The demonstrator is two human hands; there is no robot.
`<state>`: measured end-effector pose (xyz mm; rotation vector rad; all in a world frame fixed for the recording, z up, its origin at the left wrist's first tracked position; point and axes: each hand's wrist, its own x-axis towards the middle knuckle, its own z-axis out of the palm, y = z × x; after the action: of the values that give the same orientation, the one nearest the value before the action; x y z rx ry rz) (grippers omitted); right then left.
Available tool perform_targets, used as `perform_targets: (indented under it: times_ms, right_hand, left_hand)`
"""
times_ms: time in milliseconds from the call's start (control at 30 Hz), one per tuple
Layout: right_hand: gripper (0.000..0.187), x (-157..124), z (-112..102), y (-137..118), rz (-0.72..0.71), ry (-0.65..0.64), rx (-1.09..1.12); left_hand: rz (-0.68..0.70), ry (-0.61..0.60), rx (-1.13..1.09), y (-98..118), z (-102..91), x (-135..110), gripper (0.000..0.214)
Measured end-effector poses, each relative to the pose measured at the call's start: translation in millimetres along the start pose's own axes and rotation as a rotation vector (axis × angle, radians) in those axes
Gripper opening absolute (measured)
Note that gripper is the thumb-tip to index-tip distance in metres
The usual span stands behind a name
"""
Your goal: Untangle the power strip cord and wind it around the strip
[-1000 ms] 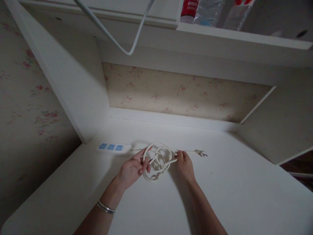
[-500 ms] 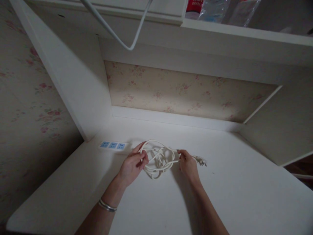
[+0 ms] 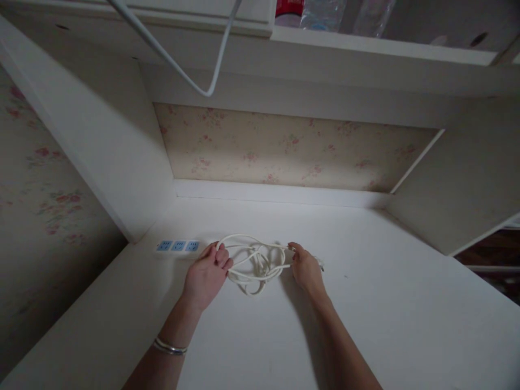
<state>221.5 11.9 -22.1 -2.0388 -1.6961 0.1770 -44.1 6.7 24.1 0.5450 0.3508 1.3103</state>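
A white power cord (image 3: 257, 278) hangs in loose loops between my two hands, over the desk. My left hand (image 3: 208, 272) is closed round the left side of the loops. On the right, my right hand (image 3: 305, 266) pinches the cord's strands, and part of the plug (image 3: 320, 264) shows just beyond it. Left of my left hand lies a white power strip (image 3: 177, 247) with blue socket faces; its right end is hidden behind that hand.
The white desk (image 3: 398, 303) has a raised board (image 3: 280, 192) along its back and side panels left and right. Overhead, a bent white rod (image 3: 208, 93) hangs down below a shelf (image 3: 382, 46) holding bottles (image 3: 323, 13).
The view has shifted slightly. My left hand has closed more firmly round the loops, which are drawn a bit wider. The plug is now mostly hidden behind my right hand.
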Motion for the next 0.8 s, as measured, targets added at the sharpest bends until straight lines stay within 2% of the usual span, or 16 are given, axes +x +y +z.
perform_targets:
  times_ms: [133, 200, 300, 433, 533, 733, 800]
  right_hand:
    - [0.036, -4, -9, -6, 0.066, -0.048, -0.124]
    - [0.033, -8, -15, -9, 0.077, -0.060, -0.184]
    - [0.031, -11, -22, -10, 0.054, -0.057, -0.222]
    - [0.029, -10, -24, -9, -0.060, 0.038, -0.243]
    - [0.033, -7, -22, -6, -0.083, 0.060, -0.234]
    - [0.040, -1, -11, 16, -0.119, -0.120, -0.063]
    - [0.037, 1, -8, 21, -0.121, -0.138, 0.007]
  left_hand:
    - [-0.016, 0.040, -0.062, 2, -1.3, 0, 0.042]
    - [0.002, 0.072, -0.025, 2, -2.4, 1, 0.046]
    - [0.032, 0.110, 0.051, 2, -3.0, 4, 0.042]
    - [0.120, 0.170, 0.103, 4, -1.9, 6, 0.037]
    - [0.183, 0.201, 0.086, 5, -0.9, 6, 0.031]
    - [0.174, 0.121, -0.019, 6, -1.1, 6, 0.017]
    - [0.166, 0.106, -0.021, 5, -1.9, 6, 0.017]
